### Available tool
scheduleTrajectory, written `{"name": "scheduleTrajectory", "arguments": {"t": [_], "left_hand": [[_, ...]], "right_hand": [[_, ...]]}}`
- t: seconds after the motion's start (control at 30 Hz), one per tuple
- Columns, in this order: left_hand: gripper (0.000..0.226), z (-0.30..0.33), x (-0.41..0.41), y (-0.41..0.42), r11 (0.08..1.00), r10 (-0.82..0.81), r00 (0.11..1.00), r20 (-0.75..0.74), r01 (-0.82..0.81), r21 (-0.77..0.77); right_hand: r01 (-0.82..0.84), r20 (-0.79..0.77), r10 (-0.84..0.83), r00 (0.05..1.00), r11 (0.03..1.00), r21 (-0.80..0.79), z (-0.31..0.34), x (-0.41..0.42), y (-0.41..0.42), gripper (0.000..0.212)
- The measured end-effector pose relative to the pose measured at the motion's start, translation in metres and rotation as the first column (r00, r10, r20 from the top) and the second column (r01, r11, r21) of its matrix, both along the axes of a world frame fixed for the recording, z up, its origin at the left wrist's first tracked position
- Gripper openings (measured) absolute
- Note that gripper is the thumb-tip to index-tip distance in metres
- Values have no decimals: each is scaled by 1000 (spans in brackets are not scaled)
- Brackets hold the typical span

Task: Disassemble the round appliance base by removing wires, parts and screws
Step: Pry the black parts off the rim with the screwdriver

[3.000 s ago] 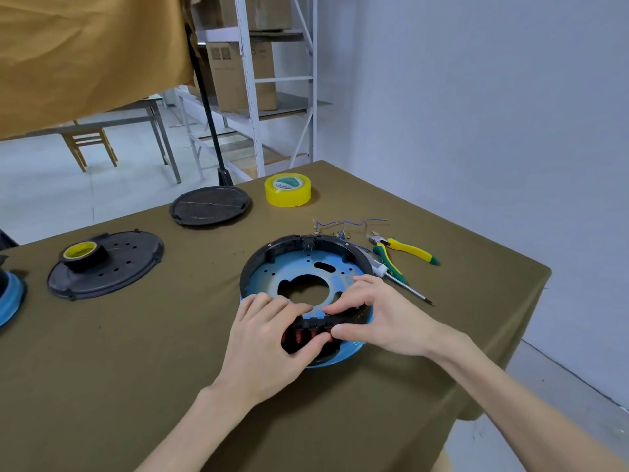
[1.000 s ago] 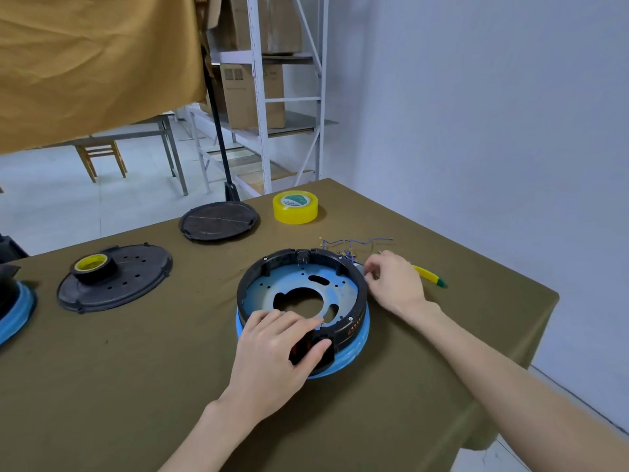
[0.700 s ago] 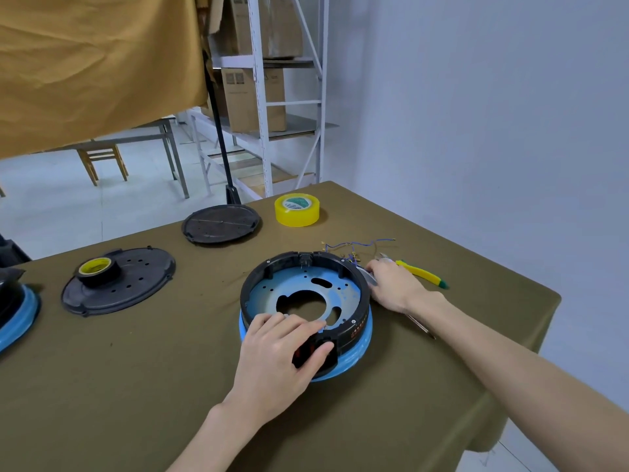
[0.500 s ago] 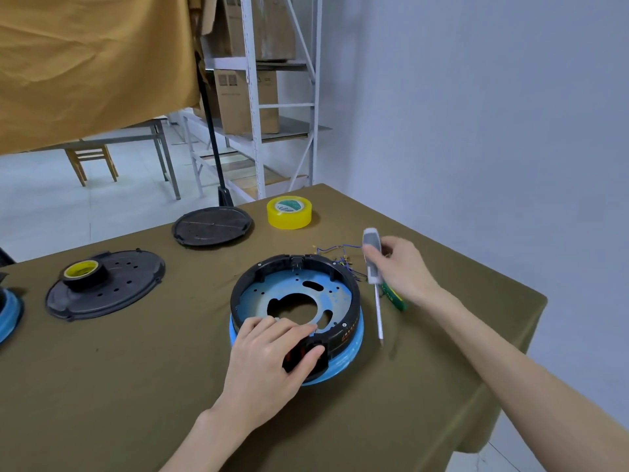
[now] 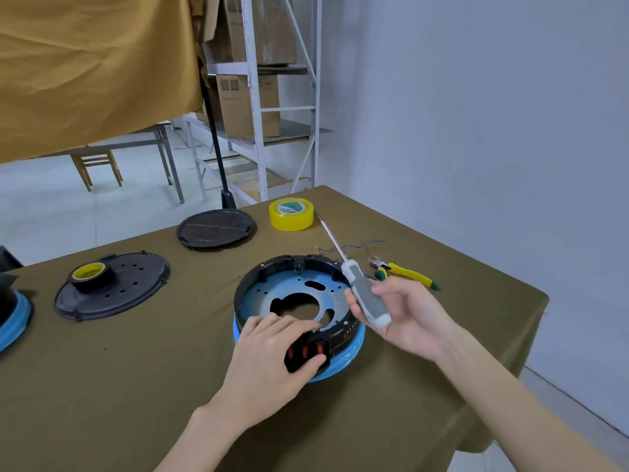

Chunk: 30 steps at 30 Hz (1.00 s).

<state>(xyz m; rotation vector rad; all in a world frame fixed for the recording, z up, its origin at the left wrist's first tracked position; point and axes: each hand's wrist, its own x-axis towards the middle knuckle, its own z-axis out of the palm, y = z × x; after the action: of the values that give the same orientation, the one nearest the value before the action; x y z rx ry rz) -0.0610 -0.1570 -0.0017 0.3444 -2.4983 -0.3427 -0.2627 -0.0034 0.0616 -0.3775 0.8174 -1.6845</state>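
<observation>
The round appliance base (image 5: 272,298), a black ring over a blue plate with a blue bottom rim, lies on the olive table. My left hand (image 5: 269,359) rests on its near edge, fingers on the blue plate and thumb under the black block with red parts. My right hand (image 5: 405,311) holds a screwdriver (image 5: 364,294) with a grey and white handle above the base's right side. Its thin shaft points up and away toward the tape roll. Loose blue wires (image 5: 354,248) lie just behind the base.
Yellow-handled pliers (image 5: 405,274) lie right of the base. A yellow tape roll (image 5: 291,214) sits at the back. Two black round covers (image 5: 216,228) (image 5: 129,287) lie to the left, one carrying a small tape roll (image 5: 90,272). A blue-rimmed part (image 5: 13,318) shows at the left edge.
My right hand left the base's rim, picked the screwdriver up from beside the pliers and turned it so the shaft points away. My left hand stayed on the base.
</observation>
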Motion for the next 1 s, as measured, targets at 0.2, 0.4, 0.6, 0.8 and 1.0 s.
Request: {"name": "scheduleTrajectory", "arguments": {"t": [0.2, 0.4, 0.6, 0.8, 1.0], "left_hand": [[42, 5, -1, -3, 997, -29, 999, 16, 28, 69], [38, 3, -1, -2, 994, -21, 999, -44, 26, 106], [37, 7, 1, -1, 994, -34, 999, -36, 38, 98], [38, 9, 3, 0, 995, -35, 999, -16, 36, 97], [35, 8, 2, 1, 996, -24, 999, -27, 26, 87]], "right_hand": [[1, -521, 66, 851, 992, 126, -1, 15, 2, 25], [242, -927, 59, 369, 958, 157, -30, 21, 24, 38], [462, -879, 256, -403, 886, 46, -55, 29, 47, 54], [484, -759, 286, -585, 874, -44, -58, 26, 43, 57], [499, -691, 305, -656, 862, -93, -50, 25, 46, 60]]}}
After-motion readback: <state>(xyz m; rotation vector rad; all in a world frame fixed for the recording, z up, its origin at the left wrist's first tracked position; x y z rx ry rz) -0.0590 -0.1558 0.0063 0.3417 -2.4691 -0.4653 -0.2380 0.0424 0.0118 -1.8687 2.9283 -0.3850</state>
